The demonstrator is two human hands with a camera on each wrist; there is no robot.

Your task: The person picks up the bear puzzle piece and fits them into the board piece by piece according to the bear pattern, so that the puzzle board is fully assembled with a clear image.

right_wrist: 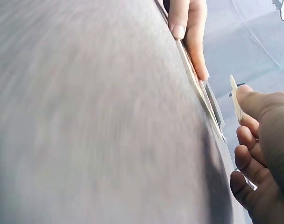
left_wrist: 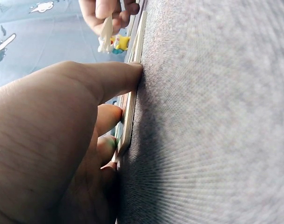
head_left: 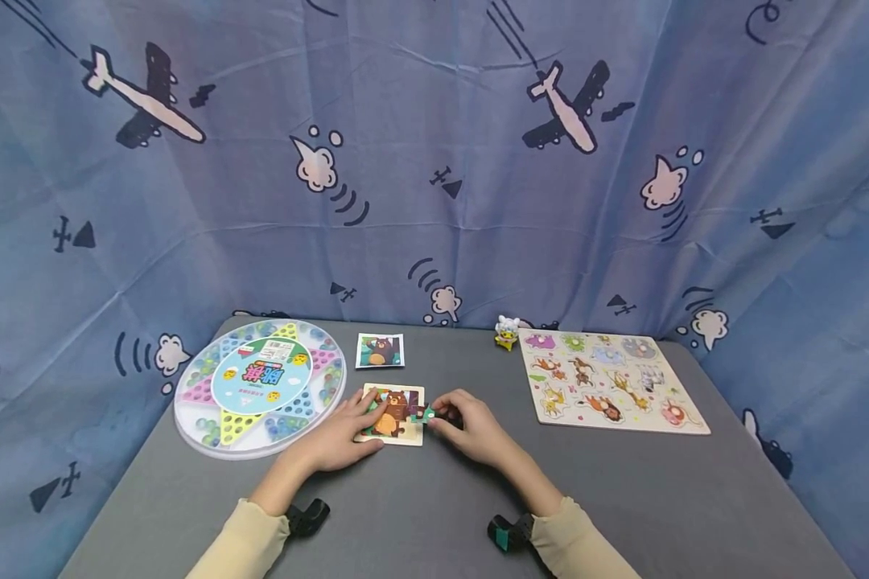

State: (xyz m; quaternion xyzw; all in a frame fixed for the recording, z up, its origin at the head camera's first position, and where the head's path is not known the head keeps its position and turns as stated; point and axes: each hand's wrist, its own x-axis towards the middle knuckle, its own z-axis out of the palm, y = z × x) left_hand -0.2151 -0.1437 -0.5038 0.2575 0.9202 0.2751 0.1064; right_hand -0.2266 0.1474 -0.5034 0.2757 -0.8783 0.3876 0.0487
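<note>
A small wooden jigsaw board (head_left: 413, 437) with a brown bear picture lies on the grey table. My left hand (head_left: 342, 433) rests on its left side, fingers reaching over the picture. In the left wrist view the thumb (left_wrist: 128, 74) presses at the board's near edge, and other fingertips touch its face. My right hand (head_left: 471, 426) pinches a green and purple jigsaw piece (head_left: 422, 414) between thumb and fingers at the board's right side. Seen from the right wrist, the thin wooden piece (right_wrist: 236, 98) is tilted on edge and raised above the board, the other fingers curled below.
Behind the board lies a bear picture card (head_left: 380, 351). On the left is a round Chinese checkers board (head_left: 220, 358) with marbles. A small white and yellow figurine (head_left: 507, 332) stands by an animal peg puzzle (head_left: 666, 418) at the right. A blue curtain (head_left: 405, 185) hangs around the table.
</note>
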